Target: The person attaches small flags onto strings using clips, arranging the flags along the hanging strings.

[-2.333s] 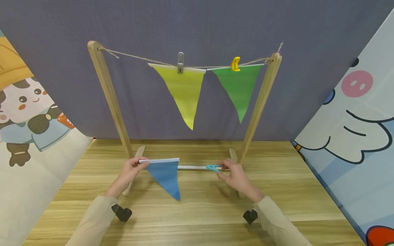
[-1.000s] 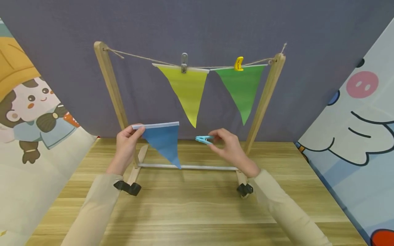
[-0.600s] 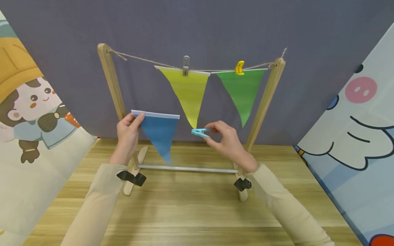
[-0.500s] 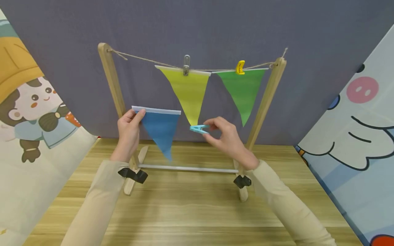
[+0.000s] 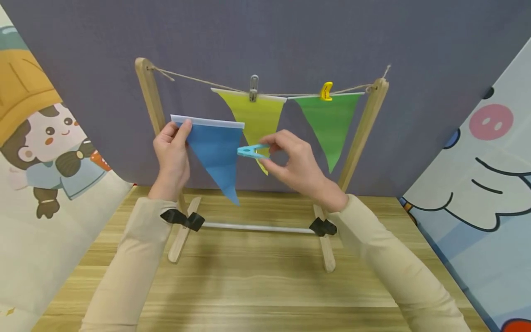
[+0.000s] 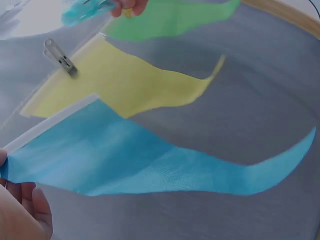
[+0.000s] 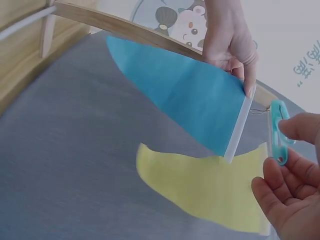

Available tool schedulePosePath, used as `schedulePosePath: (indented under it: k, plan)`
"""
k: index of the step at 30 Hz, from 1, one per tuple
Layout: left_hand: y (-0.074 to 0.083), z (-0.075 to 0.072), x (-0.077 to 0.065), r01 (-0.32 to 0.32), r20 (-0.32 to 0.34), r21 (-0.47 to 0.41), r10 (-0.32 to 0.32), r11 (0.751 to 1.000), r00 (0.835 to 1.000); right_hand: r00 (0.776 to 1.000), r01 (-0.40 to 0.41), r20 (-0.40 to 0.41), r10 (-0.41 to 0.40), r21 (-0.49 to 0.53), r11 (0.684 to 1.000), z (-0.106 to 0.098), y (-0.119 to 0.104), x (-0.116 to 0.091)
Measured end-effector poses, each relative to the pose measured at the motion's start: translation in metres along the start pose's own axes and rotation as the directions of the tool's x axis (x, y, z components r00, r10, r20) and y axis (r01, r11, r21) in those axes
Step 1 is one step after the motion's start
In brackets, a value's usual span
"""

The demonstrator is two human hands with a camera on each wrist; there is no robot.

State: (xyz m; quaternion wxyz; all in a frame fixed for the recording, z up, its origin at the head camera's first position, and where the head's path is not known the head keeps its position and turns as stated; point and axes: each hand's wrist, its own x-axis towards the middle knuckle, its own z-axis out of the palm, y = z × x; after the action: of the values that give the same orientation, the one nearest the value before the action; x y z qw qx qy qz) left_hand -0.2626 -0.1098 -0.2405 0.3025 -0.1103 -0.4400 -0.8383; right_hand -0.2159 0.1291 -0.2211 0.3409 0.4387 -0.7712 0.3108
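Observation:
My left hand [image 5: 172,154] pinches the white top edge of a blue triangular pennant [image 5: 215,154] near its left corner, thumb in front. The pennant hangs point down in front of the wooden frame. Between thumb and fingers my right hand [image 5: 300,166] holds a light blue clothespin [image 5: 249,151], its tip pointing left at the pennant's right side in the head view. Behind them a yellow pennant [image 5: 265,115] hangs from the twine [image 5: 195,79] under a metal clip [image 5: 254,87]. A green pennant [image 5: 329,120] hangs to its right by a yellow clip [image 5: 326,91].
Two wooden posts [image 5: 362,133] on feet carry the twine, and a white rod [image 5: 257,227] joins them low down. The stand is on a wood-grain table [image 5: 257,286] before a grey fabric panel [image 5: 307,41]. Cartoon-printed sheets flank both sides.
Both hands have risen from low near the rod, bringing the blue pennant and the clothespin up toward the twine. The clothespin has also moved left, closer to the pennant.

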Motion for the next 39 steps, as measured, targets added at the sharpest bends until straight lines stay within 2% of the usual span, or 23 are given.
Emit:
schedulePosePath:
  k: [3,9,16,22,27,31,39]
  plan:
    - [0.004,0.005,0.003,-0.023,-0.028,0.002,0.023,1.000,0.999,0.999,0.035,-0.010,-0.035,-0.005,0.999,-0.001,-0.004,0.012]
    - [0.014,0.018,0.009,-0.014,-0.065,-0.028,0.012,1.000,0.998,0.996,0.086,-0.018,-0.086,-0.016,0.996,-0.005,-0.012,0.036]
    - [0.025,0.034,0.018,-0.027,-0.137,-0.069,0.018,0.997,0.990,0.996,0.088,-0.004,-0.088,-0.004,0.996,-0.009,-0.023,0.063]
    - [0.032,0.043,0.025,0.003,-0.181,-0.108,-0.022,0.994,0.983,1.000,0.005,0.030,-0.005,0.002,1.000,-0.013,-0.031,0.090]
    - [0.035,0.049,0.028,0.035,-0.224,-0.123,-0.063,0.992,0.973,0.994,-0.085,0.070,0.088,-0.055,0.995,-0.012,-0.032,0.116]
    - [0.037,0.051,0.030,0.065,-0.267,-0.088,-0.087,0.994,0.960,0.978,-0.184,0.077,0.193,-0.111,0.977,-0.009,-0.030,0.134]
    - [0.039,0.055,0.033,0.092,-0.311,-0.047,-0.103,0.995,0.945,0.936,-0.326,0.089,0.340,-0.147,0.934,-0.004,-0.025,0.163]
